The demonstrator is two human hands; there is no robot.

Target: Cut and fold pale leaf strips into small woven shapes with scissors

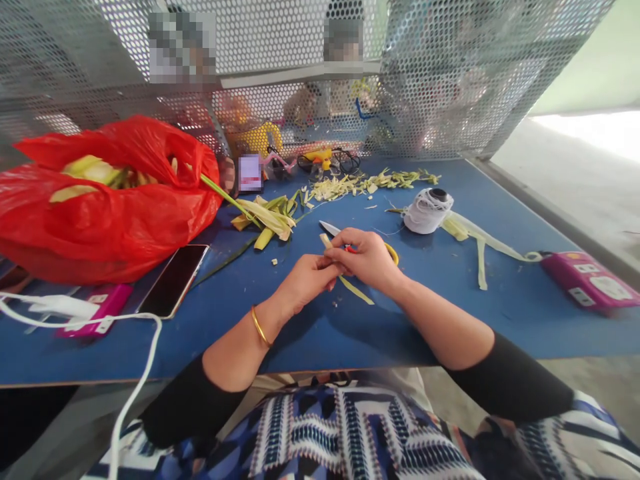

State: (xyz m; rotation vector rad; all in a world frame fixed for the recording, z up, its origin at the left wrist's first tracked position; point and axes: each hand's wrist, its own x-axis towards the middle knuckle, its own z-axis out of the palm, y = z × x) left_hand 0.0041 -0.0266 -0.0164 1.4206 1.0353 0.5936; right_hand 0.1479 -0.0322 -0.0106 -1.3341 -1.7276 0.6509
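My left hand point(313, 279) and my right hand point(367, 257) meet over the middle of the blue table, fingers pinched together. Between them they grip a pale green strip of husk or leaf point(357, 291); one end pokes up past the fingertips and the other trails down toward me. Scissors point(327, 228) lie under or just beyond my right hand, blade tips pointing left and a yellow handle loop showing on the right. My right hand partly covers them, and I cannot tell whether it touches them. A spool of white thread point(427, 211) stands to the right.
A red plastic bag point(110, 200) of husks fills the left, with a phone point(175, 280) and a white cable point(155, 347) near it. Husk pieces point(270, 223) and a braided strip point(380, 181) lie behind. A magenta box point(590, 280) sits right. A perforated metal screen point(280, 40) borders the back.
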